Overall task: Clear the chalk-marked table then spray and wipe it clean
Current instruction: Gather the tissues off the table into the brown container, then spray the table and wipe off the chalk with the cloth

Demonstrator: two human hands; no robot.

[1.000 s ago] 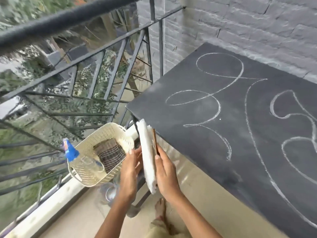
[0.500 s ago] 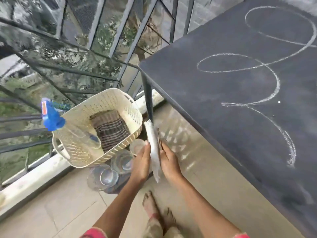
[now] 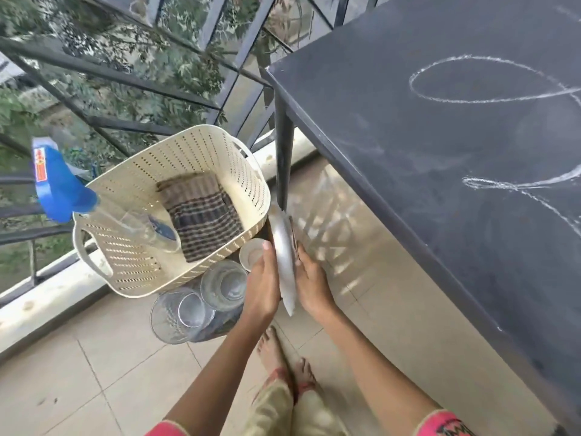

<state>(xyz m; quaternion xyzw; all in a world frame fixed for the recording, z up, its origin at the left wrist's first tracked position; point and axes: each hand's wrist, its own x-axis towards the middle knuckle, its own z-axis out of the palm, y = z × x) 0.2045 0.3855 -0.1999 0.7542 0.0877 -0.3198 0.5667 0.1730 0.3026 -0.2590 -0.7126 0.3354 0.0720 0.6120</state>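
The dark table (image 3: pixel 440 158) with white chalk loops fills the right side. Below its corner, my left hand (image 3: pixel 262 287) and my right hand (image 3: pixel 312 286) press a thin white flat object (image 3: pixel 284 262) between them, held on edge just above the floor. It hangs beside the cream perforated basket (image 3: pixel 239 165). In the basket lie a clear spray bottle with a blue head (image 3: pixel 59 184) and a folded checked cloth (image 3: pixel 201 215).
Two clear glasses (image 3: pixel 223 284) (image 3: pixel 180 313) and a small white bowl (image 3: pixel 251 254) stand on the tiled floor by the basket. The table leg (image 3: pixel 284 158) rises just behind the white object. A metal railing (image 3: pixel 125 77) lines the ledge at left. My bare feet (image 3: pixel 276 350) are below.
Both hands have lowered the white object from table height down past the table's corner towards the floor beside the basket. The view has tilted down.
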